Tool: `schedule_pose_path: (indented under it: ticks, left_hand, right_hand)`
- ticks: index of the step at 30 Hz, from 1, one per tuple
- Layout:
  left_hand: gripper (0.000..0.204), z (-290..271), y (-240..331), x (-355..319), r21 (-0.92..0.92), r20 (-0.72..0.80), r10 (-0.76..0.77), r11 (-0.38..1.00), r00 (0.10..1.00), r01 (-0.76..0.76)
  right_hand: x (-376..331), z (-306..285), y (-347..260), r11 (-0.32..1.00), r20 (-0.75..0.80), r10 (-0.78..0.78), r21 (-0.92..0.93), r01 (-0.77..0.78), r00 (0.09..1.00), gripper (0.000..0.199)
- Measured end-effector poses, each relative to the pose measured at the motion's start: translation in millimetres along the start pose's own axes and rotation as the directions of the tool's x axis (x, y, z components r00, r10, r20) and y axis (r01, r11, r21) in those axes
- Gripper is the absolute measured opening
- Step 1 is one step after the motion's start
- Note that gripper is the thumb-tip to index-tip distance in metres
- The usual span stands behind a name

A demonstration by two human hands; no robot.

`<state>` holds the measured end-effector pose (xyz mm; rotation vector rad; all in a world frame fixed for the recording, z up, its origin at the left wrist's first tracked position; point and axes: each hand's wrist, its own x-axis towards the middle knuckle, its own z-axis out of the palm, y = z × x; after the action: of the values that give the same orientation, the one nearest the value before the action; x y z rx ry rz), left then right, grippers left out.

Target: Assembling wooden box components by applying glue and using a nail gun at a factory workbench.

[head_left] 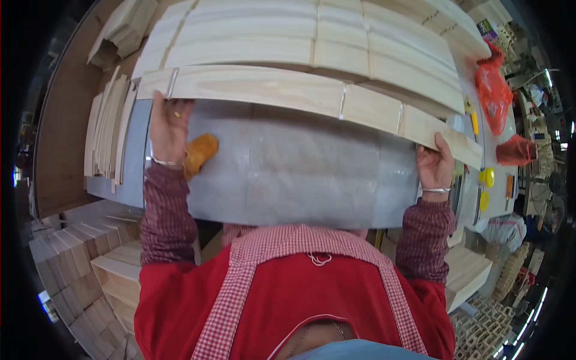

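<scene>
A long pale wooden board (258, 84) with several narrow cross grooves spans the worktable in front of me, tilted down to the right. My left hand (170, 126) grips its near edge by the left end, fingertips partly hidden. Close to the right end, my right hand (436, 161) holds the same edge, thumb on top and fingers curled below. Beside my left wrist on the grey table (312, 174) lies an orange-brown crumpled piece (201, 153), perhaps cloth; its kind is unclear.
Stacked grooved boards (258, 30) fill the far side. Thin wooden strips (108, 132) stand at the left. To the right are a red plastic bag (495, 96), a yellow-handled tool (473, 117) and a yellow tape roll (486, 176). Wooden blocks (78, 252) are piled at lower left.
</scene>
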<state>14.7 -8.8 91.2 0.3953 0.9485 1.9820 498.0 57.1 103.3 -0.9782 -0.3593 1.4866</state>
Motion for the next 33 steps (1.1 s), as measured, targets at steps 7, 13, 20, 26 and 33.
schedule_pose_path:
  ticks: [7,13,20,26,33]
  left_hand:
    - [0.027,-72,10,-3,0.186,-0.111,-0.001,0.982,0.994,0.021]
    - [0.023,-109,-7,-24,0.266,-0.168,-0.103,0.953,0.98,0.145]
    - [0.022,-102,-12,-41,0.309,-0.177,-0.001,0.949,0.984,0.057]
    - [0.018,-61,-28,-79,0.541,-0.094,0.178,0.835,0.98,-0.1]
    - [0.016,-59,-47,-95,0.83,0.252,0.318,0.415,0.914,-0.373]
  right_hand:
    - [-33,-48,26,0.998,-0.099,-0.041,-0.048,0.037,0.994,0.023]
    - [-42,-78,60,0.95,-0.161,-0.099,-0.309,0.046,0.982,0.021]
    - [-55,-64,68,0.772,-0.078,-0.259,-0.616,0.158,0.963,0.027]
    - [-59,-22,60,0.035,0.453,-0.417,-0.858,0.512,0.788,0.031]
    - [-48,2,57,-0.07,0.746,-0.329,-0.63,0.773,0.579,0.051]
